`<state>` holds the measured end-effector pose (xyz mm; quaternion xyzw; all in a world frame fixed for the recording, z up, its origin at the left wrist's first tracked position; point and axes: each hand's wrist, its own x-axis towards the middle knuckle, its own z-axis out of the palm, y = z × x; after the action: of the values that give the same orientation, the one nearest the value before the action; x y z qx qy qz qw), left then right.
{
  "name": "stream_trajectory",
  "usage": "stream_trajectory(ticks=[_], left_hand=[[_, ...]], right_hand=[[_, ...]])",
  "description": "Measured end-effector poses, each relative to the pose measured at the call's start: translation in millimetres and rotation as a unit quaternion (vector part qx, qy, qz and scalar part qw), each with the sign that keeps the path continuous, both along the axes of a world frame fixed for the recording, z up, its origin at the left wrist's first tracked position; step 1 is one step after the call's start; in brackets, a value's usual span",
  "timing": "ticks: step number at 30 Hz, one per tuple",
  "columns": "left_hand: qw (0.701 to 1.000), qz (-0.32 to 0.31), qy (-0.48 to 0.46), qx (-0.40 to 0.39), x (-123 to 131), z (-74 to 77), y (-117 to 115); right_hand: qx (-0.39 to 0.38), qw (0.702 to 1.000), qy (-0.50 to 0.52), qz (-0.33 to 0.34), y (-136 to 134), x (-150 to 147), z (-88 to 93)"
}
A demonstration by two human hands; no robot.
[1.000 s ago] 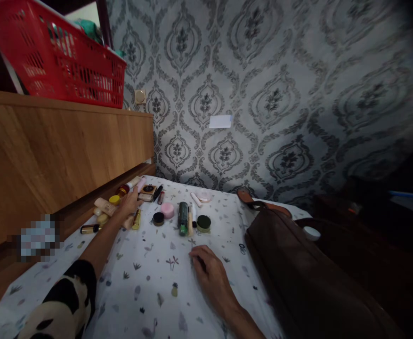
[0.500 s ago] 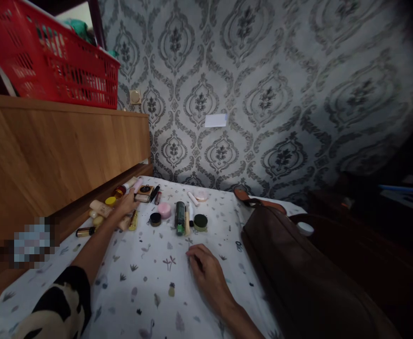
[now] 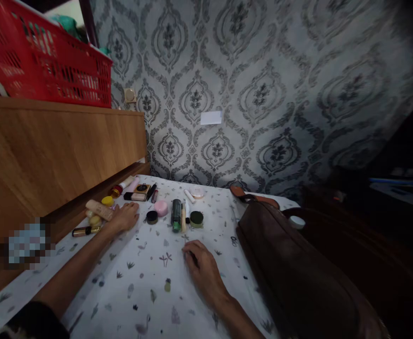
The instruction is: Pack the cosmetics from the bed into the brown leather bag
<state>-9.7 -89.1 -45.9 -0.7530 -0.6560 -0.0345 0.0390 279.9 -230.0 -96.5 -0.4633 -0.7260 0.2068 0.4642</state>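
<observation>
My left hand (image 3: 125, 217) lies on the printed white sheet (image 3: 149, 282) among small cosmetics, fingers bent down over something hidden beneath them. A beige tube (image 3: 100, 210) and a gold-and-black tube (image 3: 84, 231) lie just to its left, and a small black jar (image 3: 151, 217) and a pink jar (image 3: 161, 208) just to its right. Further right are a green bottle (image 3: 175, 215) and a dark green jar (image 3: 196, 219). My right hand (image 3: 201, 266) rests on the sheet nearer me, fingers curled in, with nothing plainly in it.
A brown leather bag (image 3: 291, 268) lies along the right of the sheet, with a white cap (image 3: 296, 222) beyond it. A wooden headboard (image 3: 61, 150) stands on the left, carrying a red basket (image 3: 47, 61). Patterned wallpaper closes the back.
My left hand has drawn back from the far tubes toward me and now covers the gold tube it lay beside. The view has shifted slightly; my right hand has hardly moved.
</observation>
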Motion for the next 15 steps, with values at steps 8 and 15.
stream_trajectory(ticks=[8, 15], left_hand=[[0.994, 0.019, 0.111, -0.013, -19.0, 14.7, -11.0], [0.989, 0.035, 0.143, -0.010, -19.0, 16.6, -12.6]], right_hand=[[0.003, 1.000, -0.005, 0.005, 1.4, 0.8, -1.7], [0.005, 1.000, -0.007, 0.000, 1.1, 0.4, -0.4]])
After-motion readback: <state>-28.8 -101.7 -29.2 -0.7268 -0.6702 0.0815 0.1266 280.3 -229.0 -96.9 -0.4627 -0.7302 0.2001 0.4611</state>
